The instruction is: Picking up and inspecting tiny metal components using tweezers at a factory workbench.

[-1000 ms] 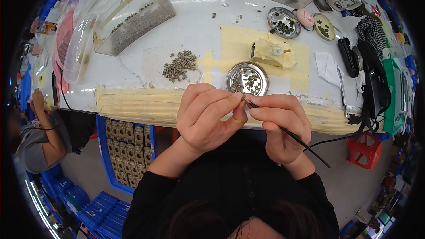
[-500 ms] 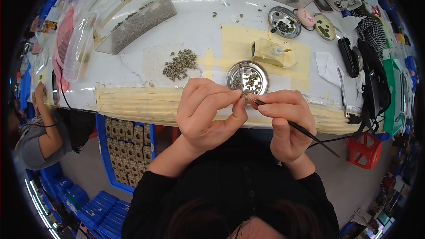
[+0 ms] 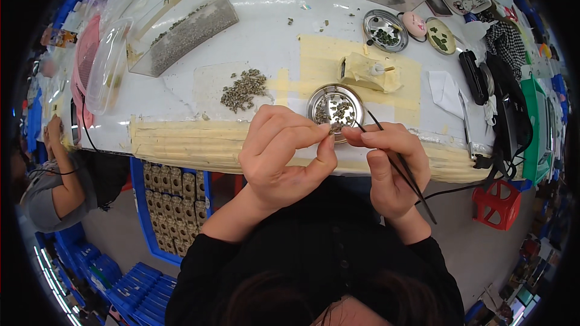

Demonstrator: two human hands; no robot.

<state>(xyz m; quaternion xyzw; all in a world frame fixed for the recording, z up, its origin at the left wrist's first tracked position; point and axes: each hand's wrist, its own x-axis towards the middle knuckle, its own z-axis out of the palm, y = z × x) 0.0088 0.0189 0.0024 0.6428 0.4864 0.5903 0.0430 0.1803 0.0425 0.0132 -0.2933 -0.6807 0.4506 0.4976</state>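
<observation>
1. Tiny grey-brown part (image 3: 330, 132), head view: pinched between thumb and forefinger of the bare left hand (image 3: 281, 157), at the near rim of the round, shiny metal dish (image 3: 336, 86); whether above or in front of the rim, not clear.
2. Slim black tweezers (image 3: 422, 196): gripped in the bare right hand (image 3: 396, 172), tips spread, nothing visible between. Contact of right forefinger with the part: not discernible.
3. Inside the dish: scattered small grey-green pieces (image 3: 343, 110). Left of the dish, on the white tabletop (image 3: 272, 36): loose heap of small grey pieces (image 3: 244, 90).
4. Progress, as judged: one part in hand, not yet released; many left in the heap. Finished or unfinished state of dish contents: not discernible.
</observation>
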